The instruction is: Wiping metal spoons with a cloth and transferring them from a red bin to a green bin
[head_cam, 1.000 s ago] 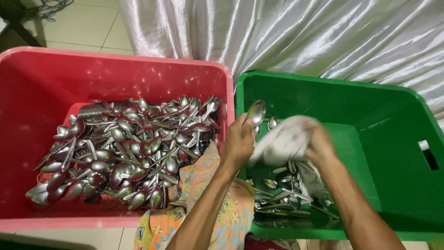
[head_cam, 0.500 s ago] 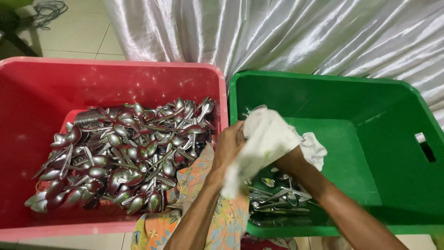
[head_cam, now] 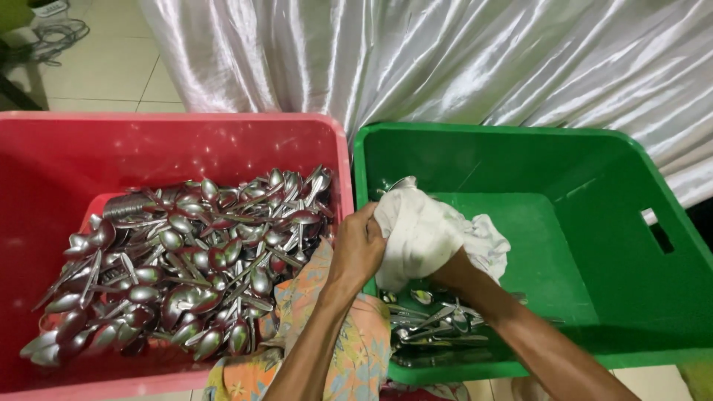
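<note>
The green bin [head_cam: 594,223] is the landmark. Both hands meet just above its near-left corner, over the rim that borders the red bin [head_cam: 44,186]. The left hand [head_cam: 359,245] is curled shut on the left edge of a white cloth [head_cam: 427,234], knuckles toward the shared rim. The right hand [head_cam: 454,269] is mostly buried under the cloth, so only its wrist and heel show; it appears clamped on the bundle from below. A spoon bowl [head_cam: 401,183] pokes out at the top of the cloth; whether a hand or only the cloth pinches it cannot be told.

Below the hands, a small pile of cutlery [head_cam: 431,323] lies on the green bin's floor, tight against its near wall. The far and right parts of that floor show bare green, bounded by tall walls, with a handle slot in the right wall.

Left of the green bin and touching it rim to rim, the red bin holds a dense heap of spoons [head_cam: 186,260], spread nearly wall to wall. Behind both bins hangs a silvery satin drape [head_cam: 445,59], close to the green bin's far rim.
</note>
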